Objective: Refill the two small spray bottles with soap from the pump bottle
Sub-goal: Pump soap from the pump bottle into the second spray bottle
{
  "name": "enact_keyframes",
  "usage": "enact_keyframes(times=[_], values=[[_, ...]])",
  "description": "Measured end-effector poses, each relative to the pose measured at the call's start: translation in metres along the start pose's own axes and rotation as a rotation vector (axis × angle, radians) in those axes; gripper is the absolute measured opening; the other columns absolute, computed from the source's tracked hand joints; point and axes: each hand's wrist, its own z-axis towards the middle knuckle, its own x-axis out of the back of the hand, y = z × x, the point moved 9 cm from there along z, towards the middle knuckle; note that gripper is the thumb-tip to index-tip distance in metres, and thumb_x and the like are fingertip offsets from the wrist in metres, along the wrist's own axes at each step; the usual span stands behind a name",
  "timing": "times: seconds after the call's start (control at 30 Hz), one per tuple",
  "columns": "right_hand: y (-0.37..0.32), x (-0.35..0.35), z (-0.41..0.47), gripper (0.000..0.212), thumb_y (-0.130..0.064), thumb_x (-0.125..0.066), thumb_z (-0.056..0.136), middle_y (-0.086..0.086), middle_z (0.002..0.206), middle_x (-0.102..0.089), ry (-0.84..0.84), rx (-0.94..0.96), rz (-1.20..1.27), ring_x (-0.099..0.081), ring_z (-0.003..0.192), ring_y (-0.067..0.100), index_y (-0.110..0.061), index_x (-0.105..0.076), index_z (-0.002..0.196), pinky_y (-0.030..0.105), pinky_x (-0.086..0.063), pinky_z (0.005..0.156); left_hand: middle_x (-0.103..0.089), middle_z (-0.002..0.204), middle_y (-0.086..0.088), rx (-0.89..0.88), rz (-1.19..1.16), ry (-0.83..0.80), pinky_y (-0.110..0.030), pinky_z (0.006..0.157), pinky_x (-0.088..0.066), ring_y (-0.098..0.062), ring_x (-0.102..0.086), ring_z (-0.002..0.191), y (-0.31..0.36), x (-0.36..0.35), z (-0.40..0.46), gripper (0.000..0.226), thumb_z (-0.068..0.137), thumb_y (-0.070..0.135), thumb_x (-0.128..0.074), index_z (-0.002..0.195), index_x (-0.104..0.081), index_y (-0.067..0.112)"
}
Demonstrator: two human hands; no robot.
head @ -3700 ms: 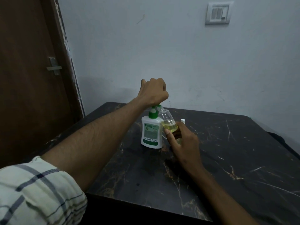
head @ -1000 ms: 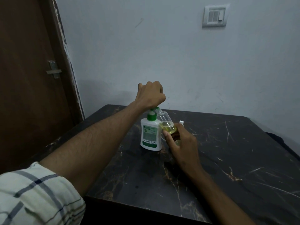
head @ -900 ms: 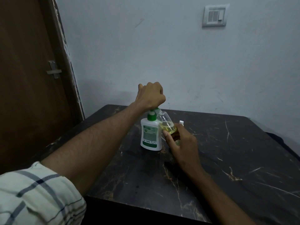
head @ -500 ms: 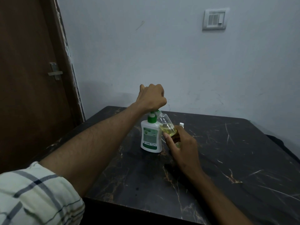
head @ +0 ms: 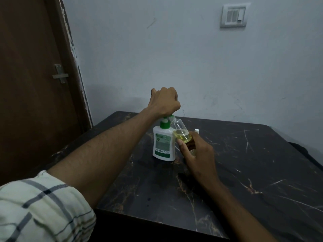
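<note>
A white pump bottle (head: 163, 144) with a green collar stands near the middle of the dark marble table (head: 244, 172). My left hand (head: 165, 102) is curled in a fist over its pump head, which is hidden under the hand. My right hand (head: 197, 154) grips a small clear spray bottle (head: 180, 131), tilted with its open neck up under the pump spout and yellow soap pooled in its lower part. A second small bottle's white top (head: 196, 131) shows just behind my right hand; the rest of it is hidden.
A brown door (head: 35, 84) with a metal latch stands at the left beside the table. A pale wall with a switch plate (head: 233, 14) lies behind. The table's front edge (head: 157, 222) runs close to me.
My hands and both bottles keep the same pose throughout. The left fist bobs slightly on the pump head. The view shifts a little.
</note>
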Motion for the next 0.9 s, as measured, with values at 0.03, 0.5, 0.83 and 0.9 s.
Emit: enact_keyframes(times=[0.03,0.5,0.83,0.9], values=[[-0.0005,0.0006,-0.0001,0.018,-0.043,-0.063,0.101,-0.023,0.094,-0.062,0.002,0.002,0.002,-0.065,0.092,-0.003,-0.031,-0.060,0.115,0.010,-0.051,0.072,-0.076,0.084,-0.004,-0.003,0.005,-0.004,-0.047,0.099,-0.035,-0.028,-0.067,0.081,0.0007,0.0000,-0.0005,0.027,0.072,0.016,-0.051,0.083,-0.075,0.010],[0.0009,0.0013,-0.0006,0.017,-0.044,-0.064,0.100,-0.027,0.096,-0.060,0.005,-0.006,-0.006,-0.065,0.093,-0.005,-0.037,-0.056,0.114,0.008,-0.051,0.073,-0.076,0.086,-0.003,-0.004,0.019,-0.007,-0.048,0.100,-0.035,-0.027,-0.067,0.082,0.0016,0.0005,0.0023,0.025,0.075,0.020,-0.052,0.084,-0.073,0.011],[-0.0015,0.0030,-0.0010,0.015,-0.042,-0.065,0.100,-0.028,0.093,-0.059,0.016,0.002,-0.010,-0.064,0.090,-0.006,-0.038,-0.056,0.111,0.007,-0.049,0.070,-0.076,0.085,-0.002,-0.022,0.035,-0.003,-0.048,0.100,-0.034,-0.026,-0.067,0.081,0.0053,0.0014,0.0014,0.022,0.077,0.018,-0.054,0.084,-0.074,0.011],[-0.0007,0.0019,-0.0003,0.015,-0.041,-0.065,0.100,-0.028,0.092,-0.059,0.013,-0.002,-0.014,-0.064,0.090,-0.006,-0.037,-0.056,0.110,0.007,-0.049,0.070,-0.076,0.085,-0.002,-0.014,0.030,-0.011,-0.048,0.099,-0.034,-0.026,-0.067,0.081,0.0040,-0.0005,0.0005,0.023,0.077,0.017,-0.054,0.084,-0.075,0.011]])
